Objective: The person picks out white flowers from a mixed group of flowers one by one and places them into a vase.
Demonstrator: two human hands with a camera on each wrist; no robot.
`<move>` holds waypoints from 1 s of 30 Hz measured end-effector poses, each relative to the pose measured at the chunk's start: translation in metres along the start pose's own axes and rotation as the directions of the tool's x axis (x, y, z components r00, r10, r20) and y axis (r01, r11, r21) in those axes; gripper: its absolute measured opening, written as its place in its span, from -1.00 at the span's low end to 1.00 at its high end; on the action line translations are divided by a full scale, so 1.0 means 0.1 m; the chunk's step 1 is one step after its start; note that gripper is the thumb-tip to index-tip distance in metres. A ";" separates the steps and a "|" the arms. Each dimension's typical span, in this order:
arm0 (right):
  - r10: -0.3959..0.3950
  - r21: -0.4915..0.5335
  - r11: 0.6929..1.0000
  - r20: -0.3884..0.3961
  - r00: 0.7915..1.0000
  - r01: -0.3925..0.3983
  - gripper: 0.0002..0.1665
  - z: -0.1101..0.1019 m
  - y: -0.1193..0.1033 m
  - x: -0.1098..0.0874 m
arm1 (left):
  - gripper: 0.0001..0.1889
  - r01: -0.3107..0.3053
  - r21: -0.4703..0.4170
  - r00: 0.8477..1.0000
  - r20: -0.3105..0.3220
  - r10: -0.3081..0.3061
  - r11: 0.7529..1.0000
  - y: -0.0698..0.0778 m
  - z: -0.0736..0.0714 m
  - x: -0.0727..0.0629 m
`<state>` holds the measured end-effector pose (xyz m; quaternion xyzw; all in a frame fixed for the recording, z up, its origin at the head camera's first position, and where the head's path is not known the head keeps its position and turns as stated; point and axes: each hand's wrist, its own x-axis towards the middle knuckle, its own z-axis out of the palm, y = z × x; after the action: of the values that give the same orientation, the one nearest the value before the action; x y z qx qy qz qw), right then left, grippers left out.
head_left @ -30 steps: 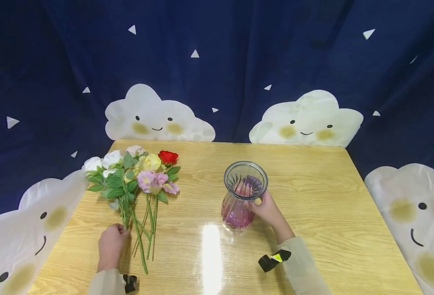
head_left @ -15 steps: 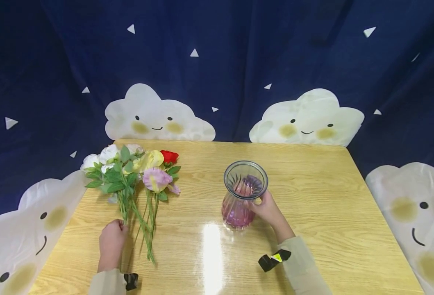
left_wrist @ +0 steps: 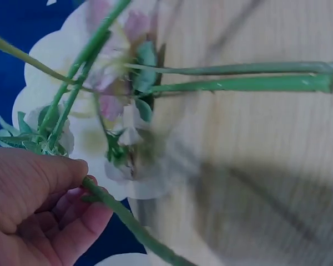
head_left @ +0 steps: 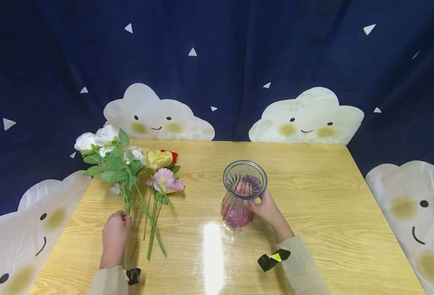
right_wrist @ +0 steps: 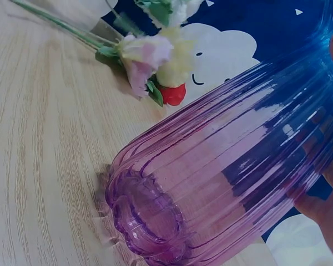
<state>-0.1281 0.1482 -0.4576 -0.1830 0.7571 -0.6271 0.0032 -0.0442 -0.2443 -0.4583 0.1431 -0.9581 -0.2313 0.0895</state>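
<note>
My left hand (head_left: 116,233) pinches a green stem (left_wrist: 127,219) between thumb and fingers, its lower end pointing toward me. White flowers (head_left: 106,135) with green leaves top this bunch, raised at the table's left side. Loose stems (left_wrist: 244,83) of other flowers cross near it. Beside the bunch lie a pink-purple flower (head_left: 166,180), a yellow flower (head_left: 158,159) and a red flower (head_left: 174,155), partly covered by the yellow one. With my right hand (head_left: 270,211) I grip a ribbed glass vase (right_wrist: 200,177), pink-purple low down and bluish at the neck, standing upright on the table.
The wooden table (head_left: 312,184) reaches back to a dark blue curtain (head_left: 231,53) printed with white clouds and triangles. A bright light reflection lies on the tabletop left of the vase.
My left hand has risen slightly away from me, lifting the white flowers up and back. The crossing stems and pink flower have shifted right. My right hand and the vase stay put.
</note>
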 end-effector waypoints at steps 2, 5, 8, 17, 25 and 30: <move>0.004 0.008 1.000 -0.003 1.000 -0.004 -0.19 0.00 0.00 -0.01 | -0.85 -0.019 -0.002 1.000 -0.022 0.019 1.000 0.03 0.01 0.01; 0.003 0.005 1.000 -0.002 1.000 -0.003 -0.20 0.00 -0.01 -0.02 | -0.84 -0.034 -0.001 0.998 -0.043 0.033 0.999 0.08 0.01 0.03; 0.009 -0.002 1.000 -0.001 1.000 -0.009 -0.18 0.00 -0.01 -0.02 | -0.82 -0.043 0.003 0.998 -0.049 0.044 0.999 0.14 -0.01 0.04; 0.026 -0.007 1.000 0.011 1.000 -0.026 -0.18 0.00 -0.26 -0.02 | -0.85 -0.140 0.044 0.981 -0.130 0.145 0.989 0.34 -0.11 0.07; 0.017 0.002 1.000 0.009 1.000 -0.017 -0.18 0.01 -0.34 -0.03 | -0.83 -0.174 -0.011 0.975 -0.140 0.171 0.985 0.52 -0.21 0.11; 0.037 0.020 0.999 0.008 0.999 -0.037 -0.17 0.00 -0.32 -0.02 | -0.81 -0.197 -0.098 0.980 -0.061 0.191 0.976 0.64 -0.27 0.15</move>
<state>-0.1170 0.1438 -0.4279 -0.1714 0.7539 -0.6339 0.0194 -0.0671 -0.2057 -0.4028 0.0499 -0.9517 -0.2670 0.1434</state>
